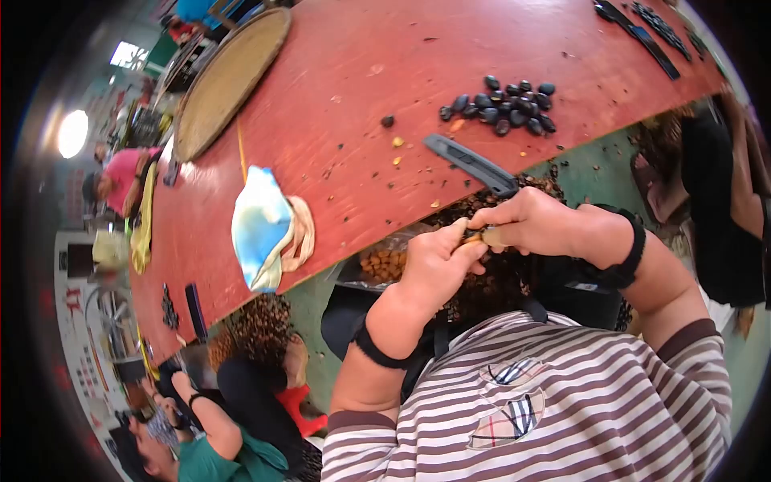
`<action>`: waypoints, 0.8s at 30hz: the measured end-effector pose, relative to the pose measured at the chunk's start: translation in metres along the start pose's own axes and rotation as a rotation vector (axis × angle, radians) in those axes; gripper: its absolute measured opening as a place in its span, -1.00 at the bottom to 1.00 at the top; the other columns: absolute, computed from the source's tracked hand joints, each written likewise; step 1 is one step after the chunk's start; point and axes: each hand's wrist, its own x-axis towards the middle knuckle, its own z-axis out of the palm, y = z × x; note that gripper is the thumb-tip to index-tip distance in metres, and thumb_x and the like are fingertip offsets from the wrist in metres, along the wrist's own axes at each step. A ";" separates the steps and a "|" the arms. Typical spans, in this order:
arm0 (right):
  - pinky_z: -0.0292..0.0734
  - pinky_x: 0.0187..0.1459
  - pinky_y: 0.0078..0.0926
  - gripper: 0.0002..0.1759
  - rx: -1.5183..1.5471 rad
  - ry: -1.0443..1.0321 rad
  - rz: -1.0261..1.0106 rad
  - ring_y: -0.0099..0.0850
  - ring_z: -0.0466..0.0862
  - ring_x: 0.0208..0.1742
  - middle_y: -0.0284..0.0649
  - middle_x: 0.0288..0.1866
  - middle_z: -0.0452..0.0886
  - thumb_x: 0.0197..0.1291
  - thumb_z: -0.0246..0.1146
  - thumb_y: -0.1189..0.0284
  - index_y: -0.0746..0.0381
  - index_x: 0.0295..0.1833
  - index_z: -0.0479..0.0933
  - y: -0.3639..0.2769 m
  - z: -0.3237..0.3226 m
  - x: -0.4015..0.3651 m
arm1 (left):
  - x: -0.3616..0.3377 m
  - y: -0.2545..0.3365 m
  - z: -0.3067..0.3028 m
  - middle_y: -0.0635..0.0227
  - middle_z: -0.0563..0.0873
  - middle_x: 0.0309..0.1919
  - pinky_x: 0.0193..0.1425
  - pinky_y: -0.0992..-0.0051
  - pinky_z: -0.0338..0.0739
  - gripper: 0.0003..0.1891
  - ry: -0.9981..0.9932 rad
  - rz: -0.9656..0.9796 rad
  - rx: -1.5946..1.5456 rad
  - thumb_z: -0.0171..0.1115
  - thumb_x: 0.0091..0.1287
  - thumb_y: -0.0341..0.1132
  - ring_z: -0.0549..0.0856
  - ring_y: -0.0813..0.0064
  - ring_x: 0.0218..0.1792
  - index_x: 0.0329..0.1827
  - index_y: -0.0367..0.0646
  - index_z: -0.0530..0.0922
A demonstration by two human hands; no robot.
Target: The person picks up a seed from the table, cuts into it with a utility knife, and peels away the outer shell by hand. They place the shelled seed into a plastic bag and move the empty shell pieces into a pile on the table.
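Observation:
My left hand (440, 261) and my right hand (534, 225) meet over my lap, just below the table edge. Between their closed fingertips is a small orange-brown piece (475, 237), partly hidden by the fingers. Close above my right hand, a grey utility knife (470, 163) lies on the red table (353, 104), its end over the edge. Dark, shiny nuts (514, 107) are heaped beyond the knife. Left of my hands, orange-brown pieces (384, 265) lie in a clear plastic bag. Dark shell bits are under and around my hands.
A blue and white face mask (263, 229) lies near the table edge. A large round woven tray (229, 84) is at the upper left. Other people sit at lower left (217, 458) and far right (707, 201); one in pink (124, 181) is across the table.

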 end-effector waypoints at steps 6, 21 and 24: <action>0.27 -0.67 -0.69 -0.70 0.274 -0.009 0.066 -0.65 0.37 -0.67 -0.36 -0.59 0.48 0.04 0.14 0.44 0.22 -0.06 0.50 0.007 -0.002 -0.005 | 0.002 0.004 0.001 0.38 0.60 -0.33 -0.29 0.70 0.49 -0.76 -0.021 -0.050 0.075 0.03 0.18 -0.51 0.56 0.69 -0.37 -0.09 -0.34 0.45; 0.25 -0.65 -0.76 -0.69 0.838 0.142 -0.073 -0.69 0.35 -0.64 -0.37 -0.51 0.48 0.08 0.08 0.50 0.28 -0.02 0.45 0.029 -0.001 -0.012 | 0.006 0.013 0.016 0.27 0.59 -0.23 -0.15 0.63 0.48 -0.73 0.052 0.040 -0.315 0.01 0.22 -0.48 0.59 0.57 -0.27 -0.01 -0.33 0.40; 0.23 -0.66 -0.78 -0.69 0.850 0.185 -0.115 -0.69 0.34 -0.65 -0.38 -0.49 0.49 0.08 0.07 0.51 0.28 -0.02 0.45 0.034 0.000 -0.011 | 0.005 0.013 0.018 0.25 0.56 -0.18 -0.13 0.60 0.50 -0.69 0.066 0.022 -0.378 0.01 0.22 -0.49 0.60 0.54 -0.25 0.05 -0.28 0.35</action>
